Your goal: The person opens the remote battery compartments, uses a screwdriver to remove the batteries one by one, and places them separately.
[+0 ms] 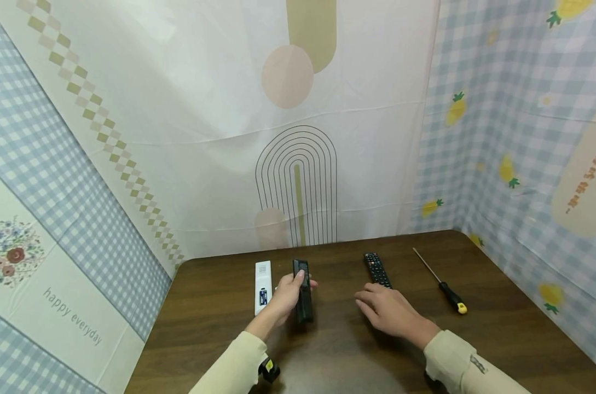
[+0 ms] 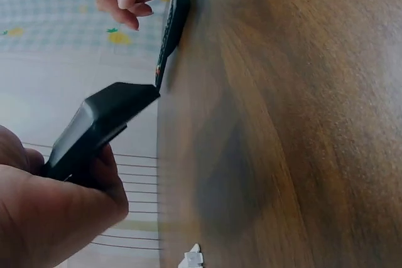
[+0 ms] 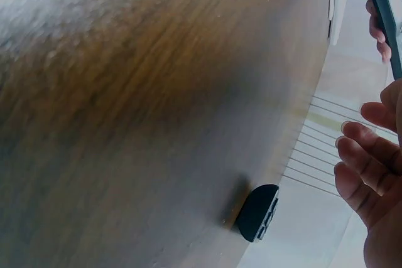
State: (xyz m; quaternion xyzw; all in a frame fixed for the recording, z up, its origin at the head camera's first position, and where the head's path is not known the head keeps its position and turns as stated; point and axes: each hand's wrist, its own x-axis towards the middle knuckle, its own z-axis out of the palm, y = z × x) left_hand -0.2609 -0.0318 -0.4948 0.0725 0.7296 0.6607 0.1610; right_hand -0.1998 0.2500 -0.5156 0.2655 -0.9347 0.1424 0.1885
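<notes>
Gripping a slim black remote (image 1: pixel 303 291) in the left hand (image 1: pixel 287 295), fingers and thumb curled round its near half, far end tilting up off the wooden table (image 1: pixel 337 355) in the left wrist view. Lying lengthwise away from the body, long axis running near to far, far tip pointing toward the back curtain. Hovering just right of it, the right hand (image 1: pixel 386 312), fingers relaxed and loosely bent, holding nothing. Judging the step as lifting the remote; next likely calling for a two-handed hold. Resting nearby: a white remote (image 1: pixel 262 279) just left, a buttoned black remote (image 1: pixel 377 269) beyond the right fingers, a screwdriver (image 1: pixel 440 282) farther right.
</notes>
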